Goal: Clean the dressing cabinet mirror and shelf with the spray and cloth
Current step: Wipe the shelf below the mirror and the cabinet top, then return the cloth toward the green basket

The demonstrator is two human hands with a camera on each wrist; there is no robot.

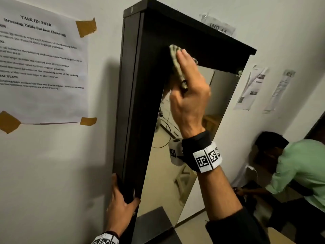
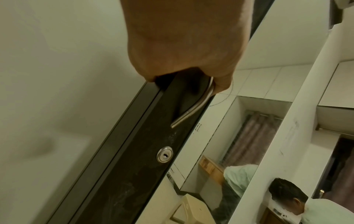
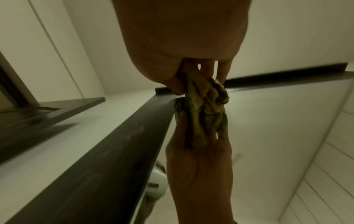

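a person's right hand (image 1: 190,88) presses a bunched pale cloth (image 1: 177,67) against the top corner of the mirror (image 1: 175,164), at about 12 o'clock on the glass, where it meets the dark cabinet door frame (image 1: 140,103). the fingers lie close together over the wad, with the thumb tucked under it, likely so the cloth stays gathered and the pressure lands on the corner seam. the right wrist view shows the cloth (image 3: 206,97) meeting its own reflection there.

at 7 o'clock in the head view, the left hand (image 1: 121,206) clamps the door's outer edge, fingers wrapped behind and thumb in front; seen from the left wrist, the thumb sits by the metal handle (image 2: 193,109), above the keyhole (image 2: 164,154). the grip probably steadies the hinged door so it does not swing under the wiping.

no spray bottle is in view. a taped instruction sheet (image 1: 42,64) hangs on the wall at 9 o'clock; a second person in a green shirt (image 1: 302,173) bends down at 4 o'clock.
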